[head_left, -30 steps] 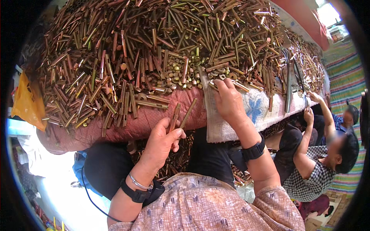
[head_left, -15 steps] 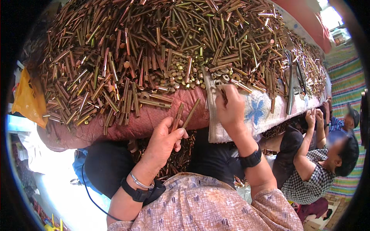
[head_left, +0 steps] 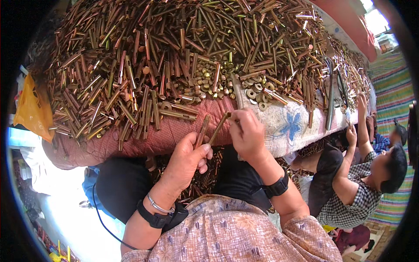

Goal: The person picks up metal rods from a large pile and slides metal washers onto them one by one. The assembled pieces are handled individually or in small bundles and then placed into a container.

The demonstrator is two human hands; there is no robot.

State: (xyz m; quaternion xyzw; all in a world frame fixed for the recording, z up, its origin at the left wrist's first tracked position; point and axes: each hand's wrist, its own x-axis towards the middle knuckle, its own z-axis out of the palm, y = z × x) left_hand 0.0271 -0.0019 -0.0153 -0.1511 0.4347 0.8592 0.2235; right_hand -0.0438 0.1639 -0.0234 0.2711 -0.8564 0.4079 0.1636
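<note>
My left hand point(head_left: 185, 161) is closed around two brass-coloured pieces that point up and away from me: a metal tube point(head_left: 202, 131) and, beside it, a thinner metal rod point(head_left: 218, 129). At the upper end of the rod, the fingertips of my right hand point(head_left: 249, 134) are pinched together; what they hold, if anything, is hidden. Flat round washers point(head_left: 262, 105) lie in a small heap just beyond my right hand. Left of them sits a heap of small brass-coloured nuts point(head_left: 203, 81).
A large pile of metal tubes point(head_left: 131, 43) covers the surface ahead. Along its near edge run a red cloth roll point(head_left: 100, 153) and a white cloth with a blue flower point(head_left: 279, 142). Long-handled pliers point(head_left: 330, 96) lie at right. A person in a checked shirt point(head_left: 342, 209) sits at right.
My right hand has moved left and nearer from the washers to the rod's tip. My left hand stays in place. At right, the other person's arm has reached out toward the pile.
</note>
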